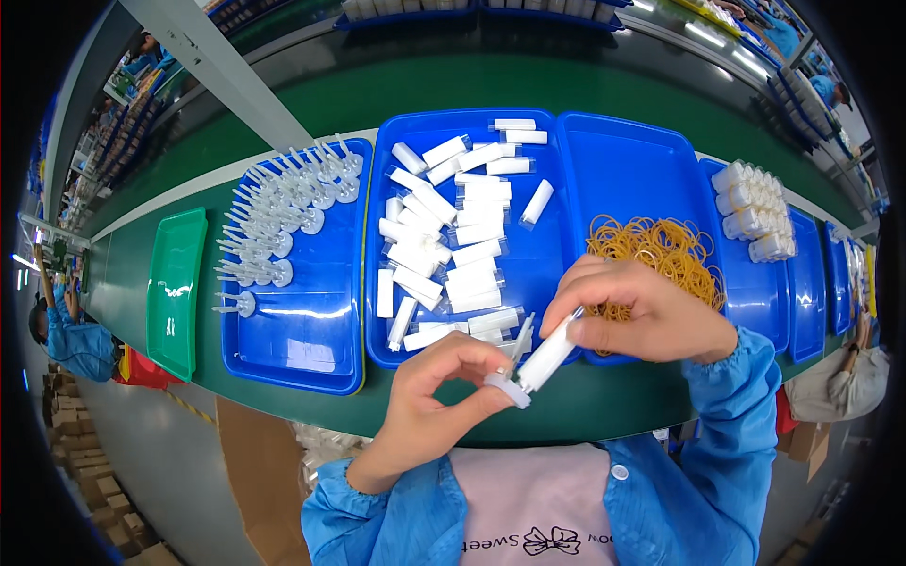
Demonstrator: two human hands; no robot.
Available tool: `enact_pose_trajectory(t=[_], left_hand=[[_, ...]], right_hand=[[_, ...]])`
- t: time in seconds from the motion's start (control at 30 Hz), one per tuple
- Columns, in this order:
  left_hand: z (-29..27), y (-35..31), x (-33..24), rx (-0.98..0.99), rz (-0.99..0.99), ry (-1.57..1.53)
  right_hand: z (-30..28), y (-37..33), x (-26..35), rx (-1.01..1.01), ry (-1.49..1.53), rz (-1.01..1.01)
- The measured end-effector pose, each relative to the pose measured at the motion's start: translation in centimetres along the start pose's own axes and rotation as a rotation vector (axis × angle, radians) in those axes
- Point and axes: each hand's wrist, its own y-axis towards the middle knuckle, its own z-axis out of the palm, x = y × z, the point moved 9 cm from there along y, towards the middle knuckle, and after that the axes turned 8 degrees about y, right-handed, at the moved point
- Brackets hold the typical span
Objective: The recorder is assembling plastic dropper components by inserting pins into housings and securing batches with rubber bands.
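Between the thumb and fingers of my left hand (439,382) is a whitish plastic piece with a round base (510,389) and an upright prong. My right hand (637,311) grips a white cylinder in a clear sleeve (547,362), tilted so its lower end meets or nearly meets the round base; exact contact is hard to tell. Both hands are just in front of the middle blue tray (524,274), where many similar white cylinders lie loose. Behind my right hand, a heap of yellow-brown rubber bands (675,250) sits in another blue tray (628,170).
Rows of clear pronged plastic pieces (283,222) stand in the left blue tray (293,363). A green tray (176,283) lies farther left. Bundled white cylinders (755,212) are in a blue tray at the right. A green conveyor belt (453,90) runs behind; other people work at both sides.
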Motion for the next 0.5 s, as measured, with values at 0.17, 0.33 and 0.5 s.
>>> enact_pose_trajectory(t=[0.17,0.33,0.5], left_hand=[[-0.4,-0.6,-0.1,-0.036,0.147,-0.043],[-1.5,-0.3,2.1,-0.145,0.040,-0.271],[-2.6,-0.1,1.7,-0.201,0.064,-0.244]], right_hand=[[1.2,0.2,-0.4,0.041,0.045,-0.007],[-3.3,4.3,-1.8,-0.162,-0.389,-0.210],[-4.6,6.8,-4.8,-0.345,-1.249,-0.263]])
